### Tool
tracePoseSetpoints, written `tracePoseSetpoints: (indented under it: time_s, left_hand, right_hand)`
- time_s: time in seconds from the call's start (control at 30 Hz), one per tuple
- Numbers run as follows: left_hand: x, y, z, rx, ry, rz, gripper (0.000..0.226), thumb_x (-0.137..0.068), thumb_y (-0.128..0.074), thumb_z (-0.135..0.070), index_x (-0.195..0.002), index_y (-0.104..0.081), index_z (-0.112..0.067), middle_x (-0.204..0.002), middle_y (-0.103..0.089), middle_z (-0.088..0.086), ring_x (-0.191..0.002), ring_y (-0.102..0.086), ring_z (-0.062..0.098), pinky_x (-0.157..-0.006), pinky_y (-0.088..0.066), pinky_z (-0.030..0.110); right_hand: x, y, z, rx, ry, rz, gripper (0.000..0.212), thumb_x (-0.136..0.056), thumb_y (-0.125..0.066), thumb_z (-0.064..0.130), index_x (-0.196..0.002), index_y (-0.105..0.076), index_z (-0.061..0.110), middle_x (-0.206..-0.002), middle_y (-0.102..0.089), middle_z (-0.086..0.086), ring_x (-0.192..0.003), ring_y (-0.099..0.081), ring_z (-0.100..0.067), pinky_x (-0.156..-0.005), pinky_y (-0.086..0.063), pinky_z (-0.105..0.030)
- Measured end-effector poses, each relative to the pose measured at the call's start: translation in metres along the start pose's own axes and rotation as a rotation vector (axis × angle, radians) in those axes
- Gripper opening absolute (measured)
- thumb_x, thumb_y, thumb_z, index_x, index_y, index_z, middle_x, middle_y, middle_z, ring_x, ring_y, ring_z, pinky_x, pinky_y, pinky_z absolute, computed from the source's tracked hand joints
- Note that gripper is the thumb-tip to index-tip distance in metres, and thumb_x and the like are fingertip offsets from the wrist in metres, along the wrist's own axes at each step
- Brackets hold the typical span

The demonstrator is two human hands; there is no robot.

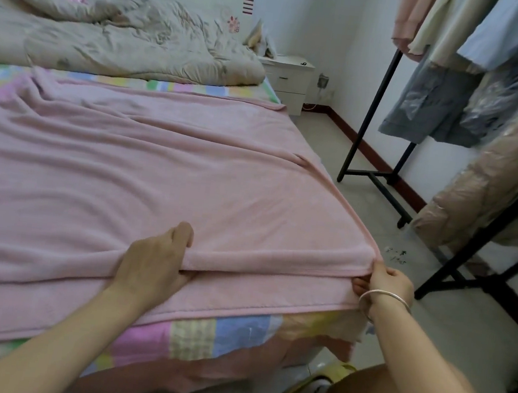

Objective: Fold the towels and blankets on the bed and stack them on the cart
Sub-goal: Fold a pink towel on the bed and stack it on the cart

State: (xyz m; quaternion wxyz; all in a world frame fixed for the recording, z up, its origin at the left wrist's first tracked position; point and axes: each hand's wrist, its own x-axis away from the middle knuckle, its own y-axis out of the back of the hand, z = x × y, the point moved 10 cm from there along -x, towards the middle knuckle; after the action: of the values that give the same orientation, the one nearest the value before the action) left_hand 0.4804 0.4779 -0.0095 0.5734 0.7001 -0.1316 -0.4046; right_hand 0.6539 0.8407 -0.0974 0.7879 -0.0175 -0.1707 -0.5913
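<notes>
A large pink blanket [145,164] lies spread over the near half of the bed, wrinkled, with a raised fold running along its near edge. My left hand [155,259] grips that fold near the middle of the edge, fingers curled under it. My right hand [385,283], with a silver bangle on the wrist, pinches the blanket's near right corner at the bed's corner. A beige quilt [114,41] lies bunched at the head of the bed. No cart is in view.
The bed [236,329] has a pastel patchwork sheet hanging over its near side. A white nightstand [289,77] stands by the far wall. A black clothes rack [379,174] with hanging garments fills the right side. My knee and a yellow slipper [309,392] are on the floor below.
</notes>
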Motion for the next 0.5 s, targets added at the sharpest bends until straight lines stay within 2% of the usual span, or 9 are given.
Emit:
tracePoseSetpoints:
  time_s: [0.07, 0.13, 0.2, 0.27, 0.33, 0.43, 0.5]
  left_hand:
    - [-0.002, 0.0, 0.001, 0.014, -0.007, -0.015, 0.06, -0.054, -0.088, -0.036, -0.088, -0.042, -0.019, -0.064, -0.06, -0.001, -0.045, -0.059, 0.031, -0.041, -0.031, 0.026]
    - [0.0, 0.004, -0.006, 0.047, -0.065, -0.042, 0.06, -0.055, -0.088, -0.033, -0.093, -0.044, -0.021, -0.072, -0.063, -0.002, -0.051, -0.062, 0.028, -0.04, -0.04, 0.028]
    - [0.005, 0.013, -0.015, 0.083, -0.157, -0.097, 0.047, -0.064, -0.079, -0.032, -0.097, -0.047, -0.021, -0.083, -0.062, -0.002, -0.06, -0.064, 0.025, -0.045, -0.046, 0.03]
    - [0.01, 0.02, -0.025, 0.081, -0.26, -0.132, 0.029, -0.074, -0.062, -0.032, -0.098, -0.053, -0.018, -0.093, -0.06, 0.001, -0.072, -0.061, 0.026, -0.059, -0.046, 0.034]
    - [0.013, 0.027, -0.034, 0.102, -0.325, -0.156, 0.023, -0.078, -0.058, -0.027, -0.097, -0.06, -0.014, -0.099, -0.06, 0.004, -0.082, -0.06, 0.028, -0.071, -0.043, 0.035]
    - [0.013, 0.038, -0.041, 0.144, -0.311, -0.201, 0.019, -0.082, -0.055, -0.024, -0.09, -0.066, -0.012, -0.092, -0.059, 0.004, -0.076, -0.056, 0.026, -0.068, -0.043, 0.035]
    - [0.014, 0.032, -0.047, 0.171, -0.311, -0.138, 0.018, -0.083, -0.053, -0.026, -0.086, -0.067, -0.015, -0.085, -0.058, 0.001, -0.069, -0.056, 0.023, -0.061, -0.042, 0.033]
  right_hand:
    - [-0.004, 0.0, -0.001, -0.007, -0.003, 0.023, 0.024, -0.096, -0.052, 0.028, -0.081, -0.054, 0.009, -0.056, -0.06, -0.014, -0.04, -0.058, -0.024, -0.063, -0.057, -0.042]
    - [-0.006, -0.001, 0.002, 0.009, 0.0, 0.055, 0.027, -0.096, -0.052, 0.031, -0.083, -0.054, 0.008, -0.056, -0.06, -0.013, -0.039, -0.058, -0.023, -0.056, -0.056, -0.037]
    - [-0.011, -0.004, 0.004, 0.012, 0.002, 0.095, 0.03, -0.096, -0.054, 0.033, -0.079, -0.053, 0.008, -0.06, -0.059, -0.012, -0.046, -0.06, -0.025, -0.052, -0.057, -0.035]
    - [-0.015, -0.005, 0.011, 0.039, 0.05, 0.12, 0.033, -0.094, -0.057, 0.035, -0.073, -0.055, 0.009, -0.063, -0.058, -0.011, -0.056, -0.063, -0.028, -0.059, -0.059, -0.042]
    - [-0.018, -0.005, 0.017, 0.031, 0.083, 0.127, 0.033, -0.093, -0.059, 0.033, -0.068, -0.055, 0.011, -0.068, -0.056, -0.01, -0.062, -0.061, -0.027, -0.065, -0.059, -0.045]
    - [-0.023, -0.002, 0.015, -0.034, 0.031, 0.124, 0.024, -0.095, -0.057, 0.018, -0.071, -0.057, 0.014, -0.073, -0.053, -0.009, -0.059, -0.05, -0.019, -0.06, -0.051, -0.032]
    - [-0.028, 0.005, 0.017, 0.058, 0.086, 0.094, 0.021, -0.092, -0.059, 0.019, -0.071, -0.06, 0.02, -0.079, -0.059, -0.01, -0.065, -0.05, -0.021, -0.068, -0.047, -0.034]
